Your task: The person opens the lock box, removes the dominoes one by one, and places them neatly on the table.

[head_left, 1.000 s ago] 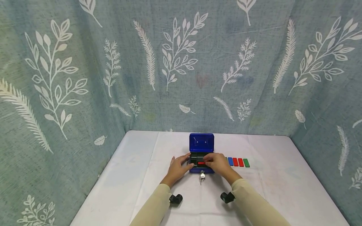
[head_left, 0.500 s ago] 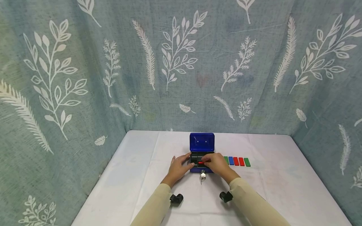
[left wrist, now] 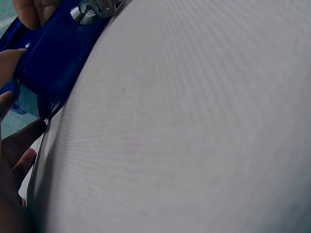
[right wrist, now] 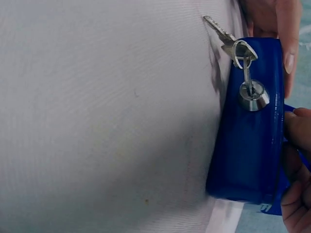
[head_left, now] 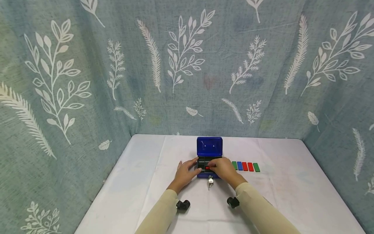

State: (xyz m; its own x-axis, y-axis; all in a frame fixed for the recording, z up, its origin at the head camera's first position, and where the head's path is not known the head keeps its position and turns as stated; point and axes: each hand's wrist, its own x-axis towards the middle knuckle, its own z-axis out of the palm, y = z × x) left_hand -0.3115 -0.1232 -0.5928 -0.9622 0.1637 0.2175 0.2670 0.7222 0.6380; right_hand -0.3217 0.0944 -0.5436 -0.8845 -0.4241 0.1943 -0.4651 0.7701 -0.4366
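Note:
An open blue cash box [head_left: 209, 147] with a black compartment tray [head_left: 201, 165] stands on the white-covered table, lid raised at the back. My left hand [head_left: 184, 174] rests at its left side, thumb on the front-left rim and fingers reaching along the outer side. My right hand [head_left: 225, 169] reaches over the box's right part, fingers curled down into the tray. Its fingertips pinch a small flat red block [head_left: 207, 167], mostly covered by the fingers in the head view. A key [right wrist: 249, 80] sits in the front lock, with another key [right wrist: 221, 31] hanging from its ring.
Right of the box lies a row of flat blocks: a green block [head_left: 234, 165], a blue block [head_left: 240, 166], two red blocks [head_left: 248, 166] and another green block [head_left: 256, 167]. Patterned curtains [head_left: 187, 71] surround the table [head_left: 140, 182] at the back and sides.
The right hand has shifted slightly left over the tray, and less of the red block shows beneath its fingers. The left hand stays on the box. The head view has tilted slightly.

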